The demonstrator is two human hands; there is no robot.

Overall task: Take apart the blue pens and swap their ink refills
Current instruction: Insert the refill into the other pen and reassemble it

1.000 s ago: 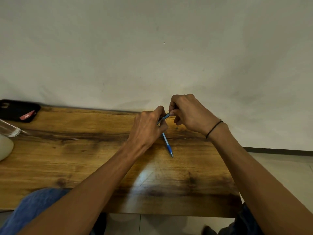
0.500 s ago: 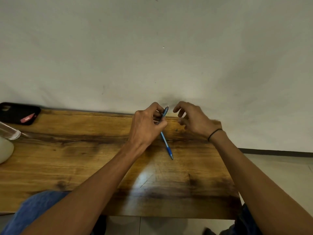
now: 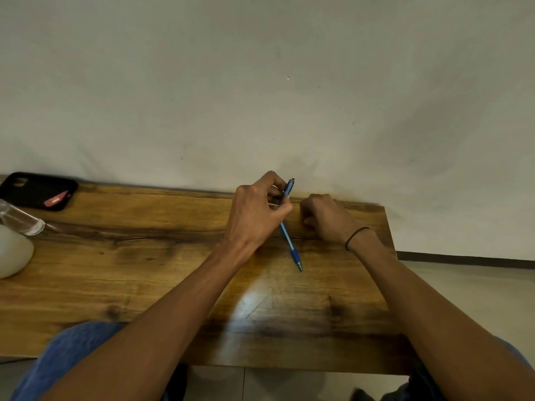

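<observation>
Head view, left hand holding blue pen

Both our forearms reach forward; our left hand has fingers curled in a grip, our right hand is curled, knuckles up.

Single view: head camera, wide-angle, looks forward and down from seated person's eye level. Faces wall across table; table's far edge touches wall. Both forearms enter from bottom edge, near lens. Table fills middle band, wall upper half, floor at right. Straight lines bow toward edges. No second view.
</observation>
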